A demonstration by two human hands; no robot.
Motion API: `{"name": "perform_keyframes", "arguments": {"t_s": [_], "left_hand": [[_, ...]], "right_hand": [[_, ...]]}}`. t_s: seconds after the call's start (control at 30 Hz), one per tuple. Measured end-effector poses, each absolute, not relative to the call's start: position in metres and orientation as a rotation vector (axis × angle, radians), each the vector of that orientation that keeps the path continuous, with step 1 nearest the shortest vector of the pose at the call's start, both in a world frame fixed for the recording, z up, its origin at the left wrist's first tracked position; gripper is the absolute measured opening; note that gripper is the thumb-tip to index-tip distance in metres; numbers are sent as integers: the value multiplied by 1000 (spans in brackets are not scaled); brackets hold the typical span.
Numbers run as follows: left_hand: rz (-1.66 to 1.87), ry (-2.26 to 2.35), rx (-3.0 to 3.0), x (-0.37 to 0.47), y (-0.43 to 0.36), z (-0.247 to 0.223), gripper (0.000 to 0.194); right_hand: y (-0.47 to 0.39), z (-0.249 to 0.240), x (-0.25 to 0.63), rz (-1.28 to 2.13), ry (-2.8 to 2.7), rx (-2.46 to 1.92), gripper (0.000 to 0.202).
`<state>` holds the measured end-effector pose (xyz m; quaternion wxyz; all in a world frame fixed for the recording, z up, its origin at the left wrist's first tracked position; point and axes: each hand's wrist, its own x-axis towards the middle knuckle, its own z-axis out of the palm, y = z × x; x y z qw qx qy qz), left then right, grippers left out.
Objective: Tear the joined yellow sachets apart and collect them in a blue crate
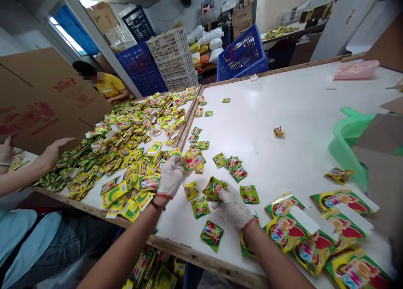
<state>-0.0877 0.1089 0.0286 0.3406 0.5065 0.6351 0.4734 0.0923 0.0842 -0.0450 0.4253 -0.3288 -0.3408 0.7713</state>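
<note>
My left hand (171, 176), in a white glove, grips a small colourful packet (192, 161) above the wooden divider's right side. Fingers of my gloved right hand (232, 205) are closed on a green and yellow sachet (213, 187). Around both hands, several loose sachets (211, 234) lie on the white tabletop (252, 125). Larger yellow and green packets with white flaps (288, 230) are heaped beside my right forearm. Left of my left hand spreads a big pile of yellow packets (126, 134).
A wooden strip (188, 121) divides the table. At left, another person's hand (55, 152) is beside a large cardboard box (40, 100); a person in yellow (110, 85) sits behind. Blue crates (242, 54) stand beyond the far edge. Green plastic (340, 142) lies right. Packets fill a container (157, 272) below.
</note>
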Motion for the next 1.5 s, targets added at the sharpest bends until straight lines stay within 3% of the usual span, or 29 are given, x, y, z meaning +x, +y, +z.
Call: {"name": "perform_keyframes", "arguments": {"t_s": [0.2,0.33,0.5,0.63,0.83,0.97,1.23,1.5], "left_hand": [[1140,1519,1230,-47,20,-16,24],[1036,1617,1738,-63,-8,0,51],[570,1627,2492,-81,1,22,77],[119,1387,2732,-72,23,11,71],[-143,1176,2752,-50,63,3,51],[29,1387,2583,-48,58,11,36],[449,1743,2308,-37,11,-3,39],[448,1688,2398,-30,0,-19,36]], "right_hand": [[86,-38,110,1780,-1007,-835,36],[81,-33,125,1738,-1422,-933,32],[76,-27,123,1277,-1859,-1236,14],[67,-24,135,1176,-1689,-1411,19],[31,-16,156,1288,-1302,-1483,30],[19,-10,152,1240,-1246,-1441,32],[20,-16,154,897,-1700,-1514,25],[28,-7,156,905,-2046,-1478,9]]}}
